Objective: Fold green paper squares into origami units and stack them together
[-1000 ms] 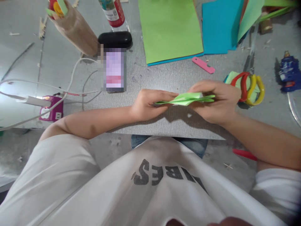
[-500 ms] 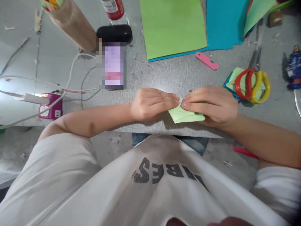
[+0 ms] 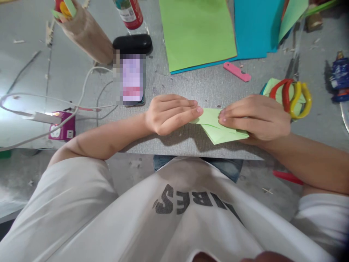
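A folded light green paper is held between both hands, just above or on the table's front part; I cannot tell if it touches the table. My left hand pinches its upper left end, fingers pressed together and thumb hidden beneath. On the right side, my right hand grips the paper with its fingers on top, the thumb out of sight. One flap points down toward my body. Close beyond the right hand lie scissors with red and yellow handles, over another folded green paper piece.
Green sheets lie on blue sheets at the back. A pink folding cutter rests before them. Left stand a phone, black case, brown holder, bottle and purple socket block with white cables.
My hands have moved apart, the left one leftward and the right one rightward. More of the green paper shows between them, with a strip stretching out to the left hand.
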Demonstrator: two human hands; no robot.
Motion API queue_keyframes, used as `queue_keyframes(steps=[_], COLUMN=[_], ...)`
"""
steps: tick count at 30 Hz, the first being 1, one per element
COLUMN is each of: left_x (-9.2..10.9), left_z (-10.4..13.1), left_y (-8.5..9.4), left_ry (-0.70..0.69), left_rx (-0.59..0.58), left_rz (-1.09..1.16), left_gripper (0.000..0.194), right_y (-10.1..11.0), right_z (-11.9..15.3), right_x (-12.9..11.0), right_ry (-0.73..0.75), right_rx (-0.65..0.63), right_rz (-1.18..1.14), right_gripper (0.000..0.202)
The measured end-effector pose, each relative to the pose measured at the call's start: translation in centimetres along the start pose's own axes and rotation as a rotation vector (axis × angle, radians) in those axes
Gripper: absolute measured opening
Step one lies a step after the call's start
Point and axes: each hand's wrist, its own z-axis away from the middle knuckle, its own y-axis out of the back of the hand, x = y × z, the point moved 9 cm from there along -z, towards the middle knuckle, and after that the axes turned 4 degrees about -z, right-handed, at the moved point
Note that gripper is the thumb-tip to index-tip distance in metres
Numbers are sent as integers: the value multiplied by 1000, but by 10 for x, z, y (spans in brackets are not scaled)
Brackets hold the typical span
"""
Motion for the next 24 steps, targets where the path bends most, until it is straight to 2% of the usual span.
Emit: queue_keyframes(steps=[4, 6, 9, 11, 13, 15, 17, 18, 21, 23, 24], left_x=[-8, -11, -12, -8, 2, 10, 14, 14, 14, 14, 13], left_z=[-6, -9, -10, -9, -4, 2, 8, 10, 10, 9, 9], left_y=[10, 13, 12, 11, 15, 23, 29, 28, 4, -12, -16], left_ry=[30, 7, -55, -128, -226, -263, -211, -161, -5, 88, 126], left_rx=[58, 79, 68, 68, 127, 250, 358, 368, 223, 140, 138], left_rz=[-6, -25, -85, -144, -203, -223, -163, -100, 140, 254, 285], left_gripper=[55, 60, 60, 53, 41, 34, 38, 46, 72, 77, 76], right_y=[8, 8, 9, 10, 12, 18, 22, 22, 16, 9, 6], right_z=[-5, -7, -9, -8, -10, -13, -15, -16, -17, -15, -13], right_x=[-30, -40, -44, -44, -37, -28, -17, -12, 4, 15, 20], right_ry=[288, 392, 437, 424, 325, 179, 33, -34, -236, -369, -426], right_rx=[84, 131, 195, 218, 236, 306, 390, 420, 441, 416, 400], right_rz=[90, 111, 123, 99, 46, -9, -64, -94, -170, -198, -215], right_gripper=[20, 15, 15, 19, 21, 18, 13, 19, 41, 39, 35])
